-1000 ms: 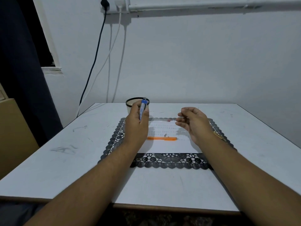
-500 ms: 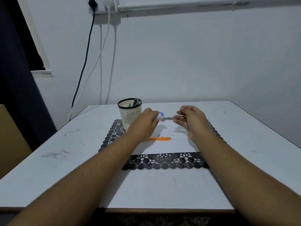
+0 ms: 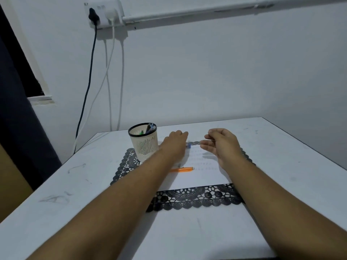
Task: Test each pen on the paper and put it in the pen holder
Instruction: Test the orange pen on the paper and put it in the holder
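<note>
Two hands over paper [image 3: 199, 175]: left hand [image 3: 173, 145] gripping blue-capped pen [image 3: 188, 146], mostly hidden under fingers; right hand [image 3: 221, 145] loosely curled, pinching something thin, hard to make out. Orange pen [image 3: 183, 169] lying on paper. Pen holder [image 3: 143, 143] just left, pens inside.

Home room: lace mat [image 3: 129, 166], wall socket [image 3: 105, 14].
</note>
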`<state>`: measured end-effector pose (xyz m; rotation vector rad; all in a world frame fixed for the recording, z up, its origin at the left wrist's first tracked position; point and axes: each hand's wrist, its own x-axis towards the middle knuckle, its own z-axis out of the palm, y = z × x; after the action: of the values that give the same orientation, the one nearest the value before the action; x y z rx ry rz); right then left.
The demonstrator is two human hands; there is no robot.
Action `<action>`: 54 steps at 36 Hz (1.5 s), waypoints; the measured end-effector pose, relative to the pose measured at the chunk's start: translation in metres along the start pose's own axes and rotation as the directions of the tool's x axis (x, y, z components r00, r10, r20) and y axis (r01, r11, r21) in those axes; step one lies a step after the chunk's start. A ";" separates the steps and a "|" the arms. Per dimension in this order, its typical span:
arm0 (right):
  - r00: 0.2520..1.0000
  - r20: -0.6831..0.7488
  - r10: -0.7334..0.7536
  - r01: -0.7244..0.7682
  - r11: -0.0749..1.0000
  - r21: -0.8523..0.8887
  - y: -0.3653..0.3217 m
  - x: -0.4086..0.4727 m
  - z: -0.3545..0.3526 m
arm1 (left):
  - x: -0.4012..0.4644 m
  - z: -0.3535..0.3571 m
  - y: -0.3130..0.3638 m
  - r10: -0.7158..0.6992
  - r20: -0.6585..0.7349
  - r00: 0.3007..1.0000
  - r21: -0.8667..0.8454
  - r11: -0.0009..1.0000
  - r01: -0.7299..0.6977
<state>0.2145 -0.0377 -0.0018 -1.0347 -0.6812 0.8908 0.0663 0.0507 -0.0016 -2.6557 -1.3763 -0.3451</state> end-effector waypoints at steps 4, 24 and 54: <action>1.000 0.027 -0.002 0.003 1.000 -0.028 0.000 0.003 0.005 | -0.020 -0.014 -0.009 -0.002 -0.094 0.996 -0.208 0.978 -0.018; 0.999 0.036 -0.008 0.014 0.986 -0.165 0.008 -0.015 0.014 | -0.106 -0.014 -0.039 0.057 0.040 0.998 -0.391 0.919 -0.037; 0.981 0.103 -0.163 0.174 0.979 -0.111 0.007 -0.023 0.027 | -0.095 -0.001 -0.048 -0.075 -0.167 0.983 -0.703 0.708 -0.066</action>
<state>0.1787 -0.0443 0.0006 -1.0290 -0.8966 0.7611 -0.0258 0.0033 -0.0249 -3.0602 -1.3831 -1.3405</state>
